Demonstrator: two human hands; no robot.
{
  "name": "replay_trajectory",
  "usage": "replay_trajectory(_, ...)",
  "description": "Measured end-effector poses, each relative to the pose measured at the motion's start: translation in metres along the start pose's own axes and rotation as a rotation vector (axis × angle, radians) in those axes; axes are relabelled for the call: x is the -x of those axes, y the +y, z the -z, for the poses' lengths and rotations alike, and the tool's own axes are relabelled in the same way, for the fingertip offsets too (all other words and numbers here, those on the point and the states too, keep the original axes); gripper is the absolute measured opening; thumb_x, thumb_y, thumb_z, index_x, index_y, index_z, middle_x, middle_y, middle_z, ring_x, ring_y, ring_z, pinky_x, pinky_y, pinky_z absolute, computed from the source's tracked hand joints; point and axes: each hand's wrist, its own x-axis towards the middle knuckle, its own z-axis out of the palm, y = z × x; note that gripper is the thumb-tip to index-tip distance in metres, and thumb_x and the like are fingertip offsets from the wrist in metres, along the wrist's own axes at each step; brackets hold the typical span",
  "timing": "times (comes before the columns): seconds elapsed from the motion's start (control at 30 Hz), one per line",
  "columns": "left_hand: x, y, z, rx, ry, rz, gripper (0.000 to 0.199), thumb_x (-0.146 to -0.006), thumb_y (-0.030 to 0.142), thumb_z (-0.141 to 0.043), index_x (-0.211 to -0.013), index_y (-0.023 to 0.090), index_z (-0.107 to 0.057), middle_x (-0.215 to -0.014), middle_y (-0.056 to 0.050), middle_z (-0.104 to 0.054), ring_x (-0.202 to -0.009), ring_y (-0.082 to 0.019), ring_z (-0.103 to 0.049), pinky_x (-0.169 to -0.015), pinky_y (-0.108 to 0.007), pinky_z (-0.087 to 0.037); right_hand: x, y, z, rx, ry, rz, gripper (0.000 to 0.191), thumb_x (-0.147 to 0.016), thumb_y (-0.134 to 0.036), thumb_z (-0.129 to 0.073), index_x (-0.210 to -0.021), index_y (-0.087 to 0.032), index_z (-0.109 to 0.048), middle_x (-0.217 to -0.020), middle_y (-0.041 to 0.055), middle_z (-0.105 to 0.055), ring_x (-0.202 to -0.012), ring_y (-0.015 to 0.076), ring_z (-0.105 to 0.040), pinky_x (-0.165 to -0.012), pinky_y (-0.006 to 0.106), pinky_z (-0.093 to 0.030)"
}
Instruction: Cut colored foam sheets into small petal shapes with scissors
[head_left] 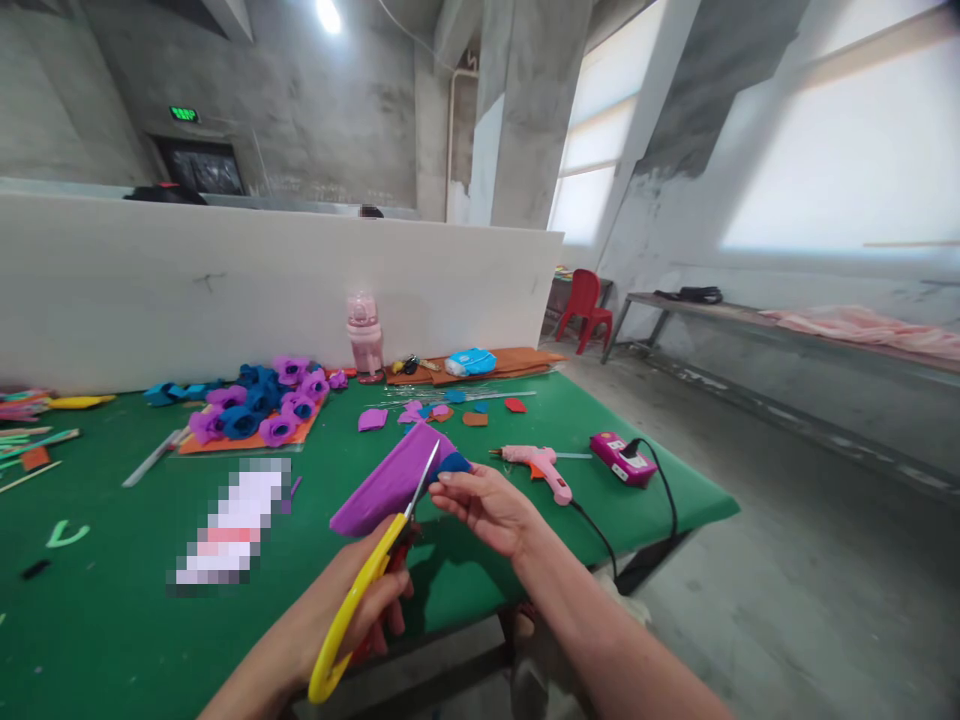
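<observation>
My left hand [375,590] is closed around scissors [367,585] with a yellow and a red handle. Their blades point up and away, close to the fingertips of my right hand [487,505]. Those fingertips pinch a small dark blue paper piece [452,464] right beside the blades. Behind the blades is a folded sheet of purple crepe paper [386,478]; whether it rests on the table or is lifted I cannot tell. Small purple paper cutouts [373,419] and a brown cutout [475,419] lie farther back on the green table [315,610].
A pink glue gun [541,468] lies to the right, its cable running off the edge, near a magenta power box [622,459]. Purple and blue paper flowers [259,402] sit at the back left. A pink bottle [365,338] stands against the white partition [225,290].
</observation>
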Motion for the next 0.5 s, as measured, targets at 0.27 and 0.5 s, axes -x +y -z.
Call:
replay_trajectory(0.27, 0.002, -0.004, 0.001, -0.096, 0.012, -0.05, 0.025, -0.087, 0.042, -0.042, -0.101, 0.02, -0.045, -0.066, 0.002, -0.058, -0.051, -0.012, -0.054, -0.044, -0.02, -0.04, 0.001, -0.001, -0.005, 0.008, 0.052, -0.013, 0.011, -0.067, -0.012, -0.075, -0.071, -0.01, -0.064, -0.058, 0.0057, -0.07, -0.053, 0.0121, -0.067, -0.054, 0.018, -0.056)
replay_trajectory(0.5, 0.007, 0.01, 0.001, -0.413, 0.13, -0.185, 0.021, -0.085, 0.028, -0.04, -0.101, 0.02, -0.051, -0.066, 0.0, -0.055, -0.055, -0.015, -0.047, -0.05, -0.024, -0.031, 0.004, -0.004, -0.002, 0.043, 0.046, 0.012, 0.009, -0.072, -0.014, -0.071, -0.075, -0.01, -0.064, -0.06, 0.0048, -0.069, -0.052, 0.0127, -0.067, -0.051, 0.017, -0.056)
